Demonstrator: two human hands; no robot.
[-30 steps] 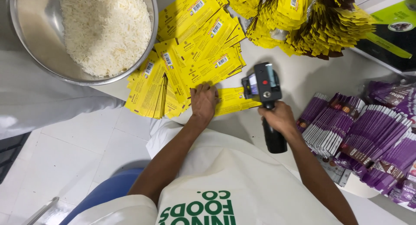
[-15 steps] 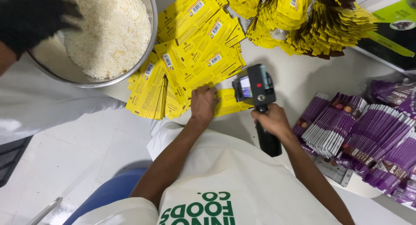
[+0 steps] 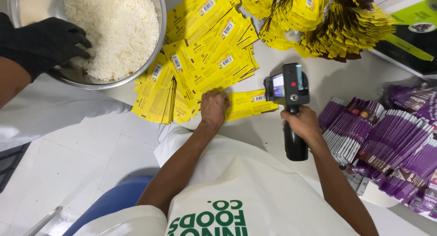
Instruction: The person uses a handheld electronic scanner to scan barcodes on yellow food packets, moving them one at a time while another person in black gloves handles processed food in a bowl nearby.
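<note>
From the head view I see my left hand (image 3: 214, 107) pressed flat, fingers spread and holding nothing, on a yellow pouch (image 3: 248, 104) that lies on the white worktop (image 3: 337, 81) just below a fanned stack of yellow pouches (image 3: 205, 58). My right hand (image 3: 302, 124) is closed around the black handle of a handheld printer (image 3: 287, 88), held upright with its head tilted toward the pouch, its small screen facing me; the head sits just beside the pouch's right end, though I cannot tell whether it touches. Farther back, near the top edge, lies a loose heap of more yellow pouches (image 3: 327, 22). To my right, rows of purple pouches (image 3: 387, 145) lean overlapped along the worktop's edge. At top left stands a steel bowl (image 3: 157, 40) full of white rice (image 3: 114, 27), and another person's black-gloved hand (image 3: 50, 42) rests inside it at the rim, touching the rice. I wear a cream apron (image 3: 236, 186) with green lettering. Below the worktop I see white floor tiles (image 3: 68, 163).
</note>
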